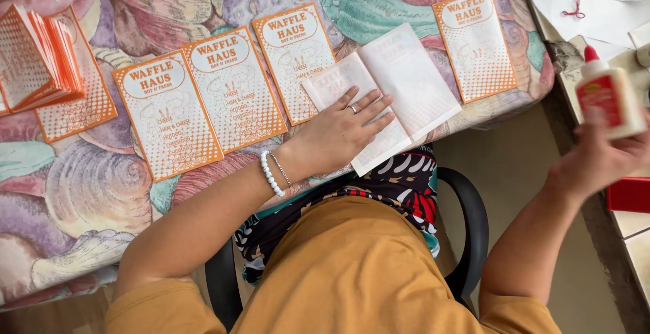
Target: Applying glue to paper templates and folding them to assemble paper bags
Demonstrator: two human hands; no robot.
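Glue bottle (609, 97), blank sheet (389, 94), orange menus (233, 90) beside

Your left hand (342, 131) lies flat on a blank white sheet (382, 94) on the patterned bench (81, 185), beside orange cards (233, 90). Your right hand (599, 158) grips a glue bottle (609, 94).

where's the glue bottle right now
In the head view, the white glue bottle with its red cap is at the far right, gripped in the right hand, off the patterned tablecloth's edge, above a red box.
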